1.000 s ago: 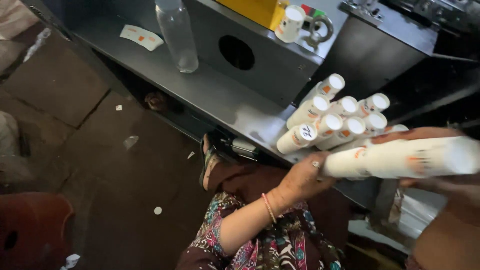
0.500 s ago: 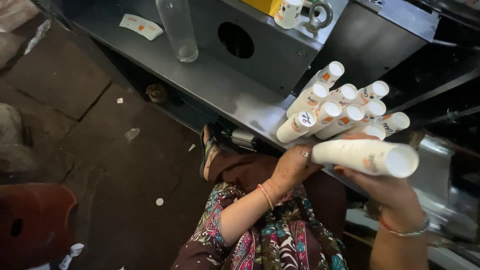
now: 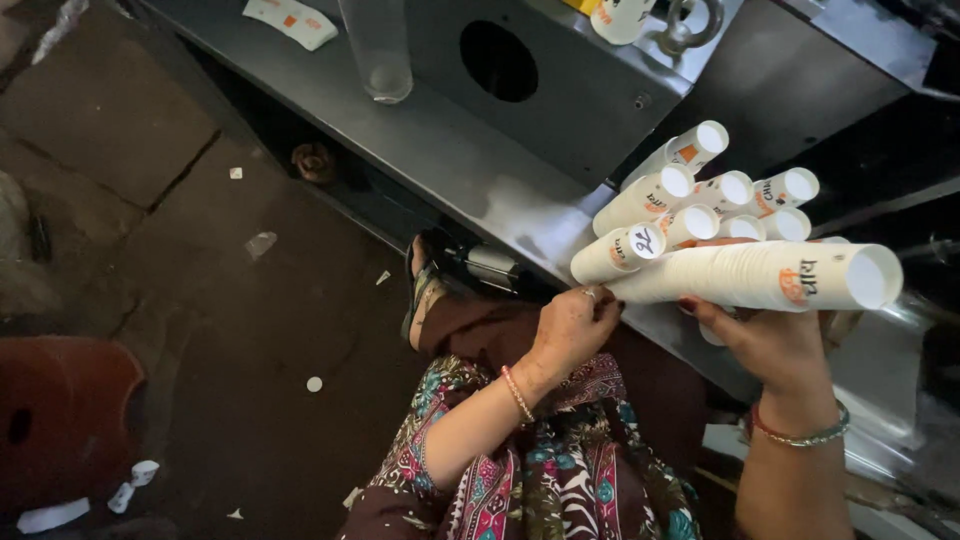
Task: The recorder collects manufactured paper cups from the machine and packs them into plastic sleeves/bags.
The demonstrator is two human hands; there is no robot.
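Paper cup stack (image 3: 760,277) across right hand (image 3: 765,340), left hand (image 3: 572,325) at its end.

Both arms are up in front of the body, elbows bent, forearms bare. The left hand (image 3: 572,325) comes up from the lower middle, wrist cocked back a bit with a thin beaded bracelet just below it, fingers curled in and closed at the tips, a ring showing on one finger. The right hand (image 3: 765,340) sits off to the right, at much the same height as the left, palm turned up, fingers wrapped upward in a grip, painted nails visible at the fingertips, a green bangle round the wrist. The two hands are near each other but not touching. The right forearm rises almost straight from the bottom edge, while the left one angles in from lower left.
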